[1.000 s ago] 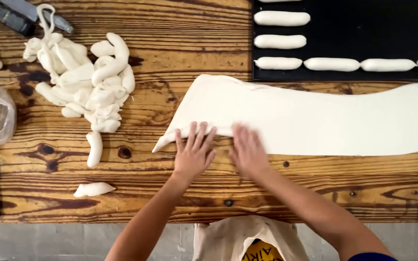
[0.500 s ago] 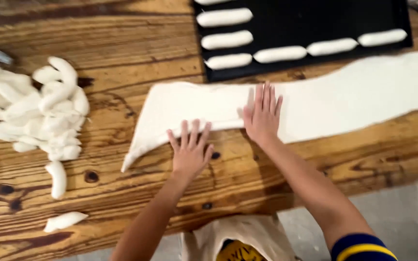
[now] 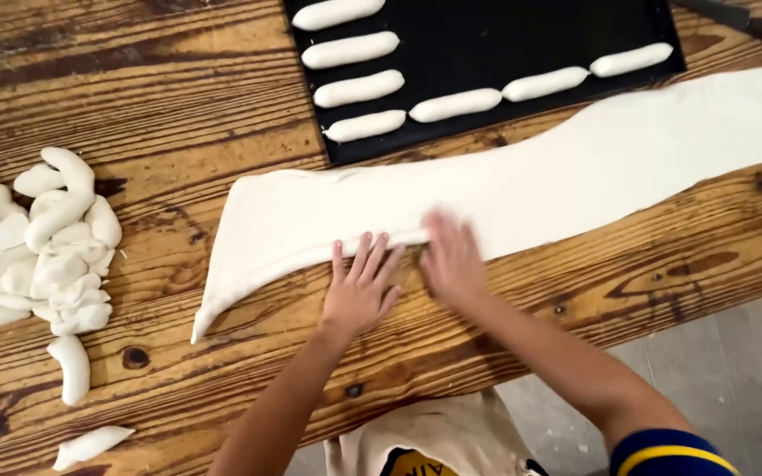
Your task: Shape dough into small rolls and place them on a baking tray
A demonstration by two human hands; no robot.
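Observation:
A long sheet of white dough (image 3: pixel 522 185) lies across the wooden table (image 3: pixel 160 88), running from the lower left up to the right edge. Its near edge is rolled up into a thin ridge. My left hand (image 3: pixel 359 286) lies flat with fingers spread on that rolled edge. My right hand (image 3: pixel 453 260), blurred by motion, presses the same edge just to the right of it. Both hands are palm down on the dough and grip nothing.
A black baking tray (image 3: pixel 487 44) at the back holds several shaped dough logs. A pile of dough pieces (image 3: pixel 41 242) sits at the left, with loose pieces near the front edge. A knife (image 3: pixel 738 18) lies at the top right. The table's front edge runs below my arms.
My right hand has come back from the middle of the sheet to the near edge beside my left hand. The near edge of the dough is now rolled over. The view has shifted.

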